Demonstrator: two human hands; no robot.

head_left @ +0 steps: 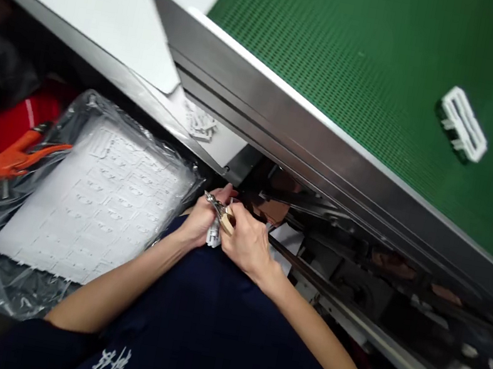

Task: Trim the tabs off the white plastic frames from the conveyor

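Close to my body, both hands meet in front of the dark blue shirt. My left hand [200, 219] is closed around a white plastic part [213, 236], whose lower end sticks out below the fingers. In my right hand [247, 239] is a pair of small nippers [227, 222] with pale yellow handles. Their metal jaws point up and left across the left hand. Whether the jaws touch the part cannot be made out. Fingers cover much of the part.
A green conveyor belt [343, 68] carries white plastic frames [464, 124] on the right. White parts [200, 122] lie by the white table [91, 11]. At left, a plastic-lined box holds white parts in rows [117, 187], beside an orange-handled tool [17, 157].
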